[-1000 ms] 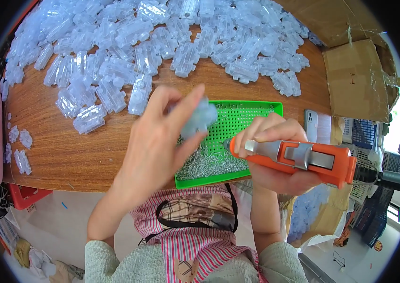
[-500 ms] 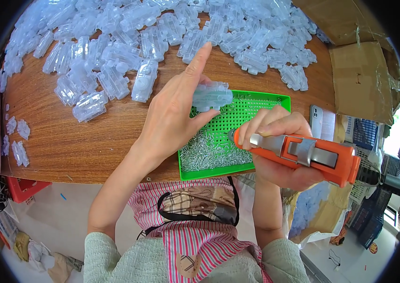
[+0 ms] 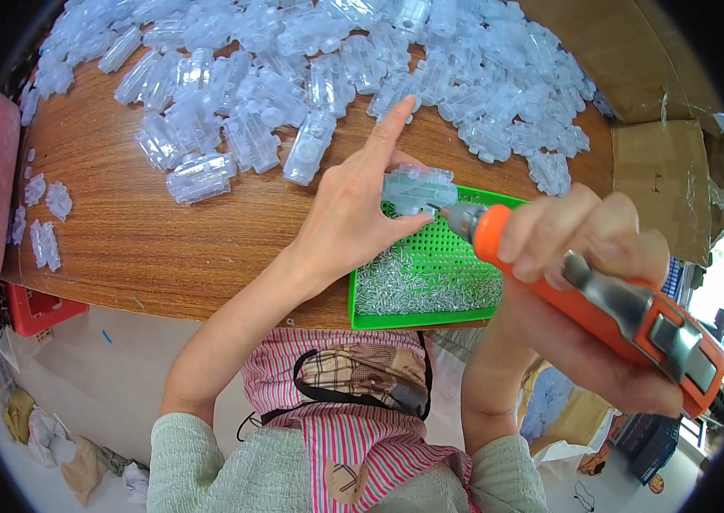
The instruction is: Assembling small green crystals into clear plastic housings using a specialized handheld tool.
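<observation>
1. The left hand (image 3: 345,205) is partly closed: its index finger stretches out toward the pile, while the thumb and the other fingers grip a translucent plastic part (image 3: 422,185) from its left side.
2. That part is held over the far left corner of a green tray (image 3: 424,322), its long side running roughly left to right.
3. The right hand (image 3: 588,239) is wrapped around an orange power driver (image 3: 582,320) with a metal lever along its body; the fingers curl over the top.
4. The driver slants up and leftward, its grey nose (image 3: 465,220) and thin bit meeting the view of the part's lower edge — whether the bit touches, I cannot tell.
5. The tray has a perforated bottom, with small silvery screws (image 3: 413,291) heaped in its near side.
6. Both hands work above a brown wooden table (image 3: 165,265), and the tray sits at its near edge.
7. Many similar clear parts (image 3: 311,56) are piled across the far side; a few small pieces (image 3: 46,245) lie at the left.
8. A cardboard box (image 3: 661,179) stands at the right.
</observation>
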### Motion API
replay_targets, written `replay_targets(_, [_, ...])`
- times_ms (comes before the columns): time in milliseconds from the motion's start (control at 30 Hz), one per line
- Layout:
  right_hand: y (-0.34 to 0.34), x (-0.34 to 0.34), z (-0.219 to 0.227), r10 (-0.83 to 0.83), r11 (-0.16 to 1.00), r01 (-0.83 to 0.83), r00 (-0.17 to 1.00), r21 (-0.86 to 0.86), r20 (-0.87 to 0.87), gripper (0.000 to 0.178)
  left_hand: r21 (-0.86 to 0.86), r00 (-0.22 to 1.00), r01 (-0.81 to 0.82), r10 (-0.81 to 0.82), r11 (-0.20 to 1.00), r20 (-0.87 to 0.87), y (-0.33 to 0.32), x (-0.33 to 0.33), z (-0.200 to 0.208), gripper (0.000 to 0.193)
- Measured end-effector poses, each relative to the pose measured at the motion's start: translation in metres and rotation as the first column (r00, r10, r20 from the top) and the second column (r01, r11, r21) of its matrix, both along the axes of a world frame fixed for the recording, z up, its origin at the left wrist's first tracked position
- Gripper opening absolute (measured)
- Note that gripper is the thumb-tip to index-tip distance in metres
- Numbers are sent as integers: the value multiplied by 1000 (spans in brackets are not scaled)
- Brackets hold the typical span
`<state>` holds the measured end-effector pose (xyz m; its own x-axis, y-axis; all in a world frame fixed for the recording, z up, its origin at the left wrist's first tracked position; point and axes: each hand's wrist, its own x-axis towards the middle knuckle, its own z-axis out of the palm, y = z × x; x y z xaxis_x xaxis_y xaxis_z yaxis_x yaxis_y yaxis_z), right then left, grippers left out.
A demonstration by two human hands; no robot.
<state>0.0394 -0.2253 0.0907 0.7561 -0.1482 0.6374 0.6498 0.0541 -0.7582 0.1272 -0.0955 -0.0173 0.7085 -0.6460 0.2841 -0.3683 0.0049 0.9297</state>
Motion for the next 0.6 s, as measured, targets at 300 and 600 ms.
replay_targets(300, [0, 28, -15, 170, 985, -170, 985, -9, 13, 100, -6, 996, 25, -26, 1000, -87, 1, 0, -1, 102])
replay_targets(600, [3, 36, -20, 136, 990, -134, 989, -32, 57, 100, -55, 997, 23, -27, 998, -78, -1, 0, -3, 97])
